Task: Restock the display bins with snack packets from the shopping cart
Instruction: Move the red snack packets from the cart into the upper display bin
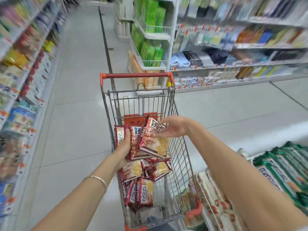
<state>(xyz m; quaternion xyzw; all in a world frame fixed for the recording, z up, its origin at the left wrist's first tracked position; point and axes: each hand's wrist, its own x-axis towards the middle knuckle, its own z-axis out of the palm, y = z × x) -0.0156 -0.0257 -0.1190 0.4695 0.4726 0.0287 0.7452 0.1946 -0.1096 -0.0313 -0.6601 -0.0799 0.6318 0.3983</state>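
Reaching over the shopping cart [182,147], the left hand [124,144] holds a fanned stack of red snack packets [133,151] above the basket, its grip curled round the stack's left edge with the fingers wrapped over the front. The right hand [173,129] comes in from the right, and its grip pinches the upper corner of the front packet [149,130], thumb above and fingers fairly straight across the face. That packet tilts to the right and leans on the rest of the stack. More red packets [145,192] lie loose in the bottom of the cart, some flat and some on edge, below the held stack. A red seat flap [134,120] stands behind the hands, and the cart's red handle [135,75] is at the far end. A thin bracelet [98,179] circles the left wrist. Just to the right of the cart, a display bin [215,199] holds pale packets in rows, and green-edged packets [283,165] fill the next bin beyond the right forearm. Stocked shelves [21,84] run along the left of the aisle, blurred. Further shelving [233,44] stands across the pale tiled floor [75,114] on the right, with wire racks of green packs [150,15] at its end.
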